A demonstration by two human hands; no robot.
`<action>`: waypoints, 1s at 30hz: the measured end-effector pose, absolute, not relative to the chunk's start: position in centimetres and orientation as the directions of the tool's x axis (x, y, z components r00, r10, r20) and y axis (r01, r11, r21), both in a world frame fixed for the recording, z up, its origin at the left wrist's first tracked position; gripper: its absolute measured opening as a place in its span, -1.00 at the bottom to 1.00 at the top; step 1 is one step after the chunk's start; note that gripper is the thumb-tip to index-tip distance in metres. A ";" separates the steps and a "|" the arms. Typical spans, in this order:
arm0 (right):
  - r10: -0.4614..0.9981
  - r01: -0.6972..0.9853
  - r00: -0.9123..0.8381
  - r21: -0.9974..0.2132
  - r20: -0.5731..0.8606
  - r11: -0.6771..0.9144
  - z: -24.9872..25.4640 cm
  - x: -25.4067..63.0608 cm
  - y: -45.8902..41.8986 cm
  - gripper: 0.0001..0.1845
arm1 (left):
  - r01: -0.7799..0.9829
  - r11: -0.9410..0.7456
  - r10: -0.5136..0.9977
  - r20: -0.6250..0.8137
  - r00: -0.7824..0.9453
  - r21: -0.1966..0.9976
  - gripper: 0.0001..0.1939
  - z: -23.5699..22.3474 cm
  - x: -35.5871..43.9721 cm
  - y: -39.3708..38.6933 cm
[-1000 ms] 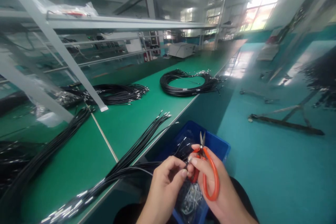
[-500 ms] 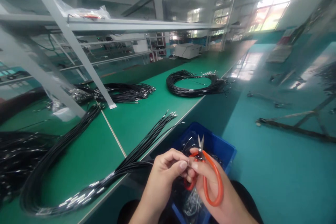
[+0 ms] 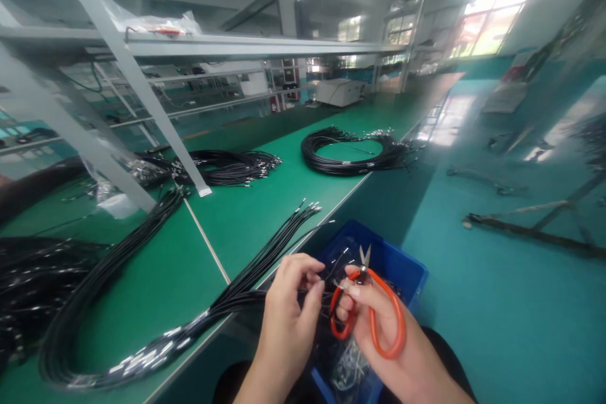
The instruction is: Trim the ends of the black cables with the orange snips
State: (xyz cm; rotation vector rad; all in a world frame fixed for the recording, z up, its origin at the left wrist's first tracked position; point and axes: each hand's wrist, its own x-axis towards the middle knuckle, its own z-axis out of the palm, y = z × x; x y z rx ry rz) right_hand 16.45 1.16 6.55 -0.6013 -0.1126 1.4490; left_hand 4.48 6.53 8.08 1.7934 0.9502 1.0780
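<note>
The pair of scissors with orange looped handles and short metal blades (image 3: 363,273) sits in the right hand (image 3: 379,315), fingers curled round the handles, blades slightly parted and pointing away. At that thumb's tip is a small pale scrap (image 3: 341,284), too blurred to identify. The left hand (image 3: 293,297) is just beside it, thumb and forefinger apart with nothing visible between them; whether its lower fingers grip anything I cannot tell.

Behind the left fingers runs a bundle of thin black cables with shiny wrapping (image 3: 189,325), one branch tipped with metal. Pale clear scraps (image 3: 349,366) in the blue plastic bin (image 3: 407,259) below the fingers suggest some pieces are already off; how many cables remain cannot be told.

The pale edge of the green tabletop (image 3: 279,192) passes left of the fingers, the bin's far rim beyond them. A coiled ring of black cables (image 3: 331,167) lies farther ahead, well apart from the blades.
</note>
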 end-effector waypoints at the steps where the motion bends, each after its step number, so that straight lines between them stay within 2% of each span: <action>1: 0.952 -0.896 0.140 -0.444 -0.273 0.004 6.6 16.4 1.2 -0.87 | 0.272 -0.488 0.848 0.377 0.373 0.829 -0.81 8.3 4.4 6.5; 3: 0.958 -0.899 0.129 -0.438 -0.257 0.003 6.8 16.4 1.4 -0.87 | 0.373 -0.608 0.784 0.459 0.417 0.701 -0.79 8.6 4.3 6.4; 5: 0.956 -0.897 0.135 -0.442 -0.261 0.006 7.1 16.3 1.5 -0.87 | 0.415 -0.607 0.793 0.488 0.364 0.678 -0.81 8.7 4.1 6.3; 7: 0.948 -0.892 0.162 -0.451 -0.274 0.022 7.3 16.3 1.6 -0.86 | 0.392 -0.514 0.856 0.425 0.294 0.763 -0.84 8.7 4.0 6.1; 8: 0.946 -0.889 0.172 -0.456 -0.274 0.029 7.4 16.2 1.6 -0.86 | 0.348 -0.439 0.889 0.343 0.303 0.828 -0.85 8.7 3.9 6.0; 10: 0.951 -0.884 0.173 -0.467 -0.255 0.036 7.4 16.2 1.5 -0.88 | 0.225 -0.262 0.901 0.155 0.404 0.939 -0.85 8.6 4.0 5.7; 12: 0.961 -0.868 0.160 -0.496 -0.225 0.028 7.3 16.1 1.3 -0.89 | 0.108 -0.121 0.867 0.052 0.496 0.987 -0.90 8.3 4.3 5.4; 15: 0.959 -0.796 0.198 -0.604 -0.203 0.036 6.9 16.3 1.2 -0.86 | 0.028 -0.071 0.876 0.049 0.480 0.997 -0.88 7.8 4.5 5.3; 18: 0.926 -0.681 0.331 -0.725 -0.180 0.102 6.8 16.6 1.4 -0.77 | 0.019 -0.045 0.880 0.031 0.474 0.999 -0.89 7.4 4.4 5.7; 20: 0.914 -0.646 0.368 -0.754 -0.173 0.118 7.1 16.6 1.7 -0.72 | -0.006 -0.025 0.864 0.024 0.504 1.000 -0.89 7.3 4.3 5.9; 25: 0.931 -0.640 0.320 -0.764 -0.175 0.077 7.7 16.3 2.1 -0.71 | -0.060 0.008 0.844 0.025 0.535 0.998 -0.88 7.5 4.4 5.9; 27: 0.918 -0.560 0.365 -0.825 -0.157 0.082 7.5 16.2 2.0 -0.70 | -0.038 0.014 0.859 0.008 0.511 0.999 -0.87 7.5 4.3 5.9; 30: 0.846 -0.348 0.527 -0.928 -0.076 0.133 7.1 16.2 1.7 -0.67 | 0.007 0.019 0.878 -0.020 0.478 1.000 -0.84 7.3 4.1 6.0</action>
